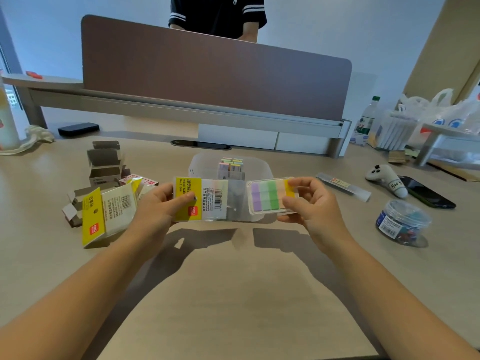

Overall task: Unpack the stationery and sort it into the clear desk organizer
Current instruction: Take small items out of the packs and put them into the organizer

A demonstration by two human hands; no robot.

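My left hand [159, 203] grips a clear plastic wrapper with a yellow label [207, 198], held above the desk. My right hand [309, 203] pinches a clear card of index tabs [267, 196] in purple, green, peach and yellow strips, just right of the wrapper's open end. Behind both stands the clear desk organizer [262, 167], with several pastel sticky-note pads [231, 165] in its back compartment. Its front part is hidden by the wrapper.
Opened cardboard boxes [105, 162] and a yellow-labelled note pack [104, 214] lie at the left. At the right are a clear tube [345, 187], a round tub of clips [402, 222], a phone [426, 194] and a plush toy [387, 178]. A brown divider [213, 74] and a person stand behind.
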